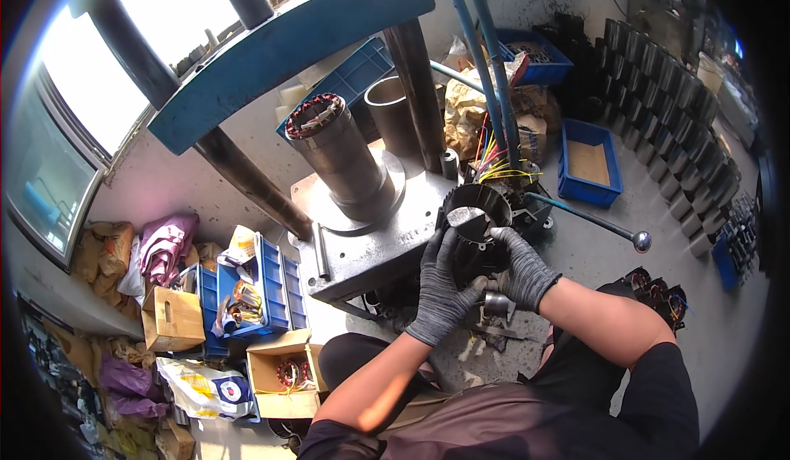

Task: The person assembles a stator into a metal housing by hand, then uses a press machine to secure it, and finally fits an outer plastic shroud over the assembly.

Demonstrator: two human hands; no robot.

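Both my hands wear grey knit gloves. My left hand (442, 287) grips the near left side of a black ribbed motor housing (477, 205), a short hollow cylinder with its open end facing up. On its near right side my right hand (527, 272) holds the same housing, fingers on the rim. The housing is beside the right corner of a metal press table (362, 254). On that table stands a grey metal cylinder (350, 164), with a wound stator's red and white coil ends (317, 116) showing at its top.
A blue press beam (296, 53) on dark posts spans above the table. A ball-ended lever (642, 240) sticks out at right. Stacked dark cylinders (658, 98) line the far right, near a blue bin (613, 164). Blue crates (276, 283) and a cardboard box (271, 361) stand at left.
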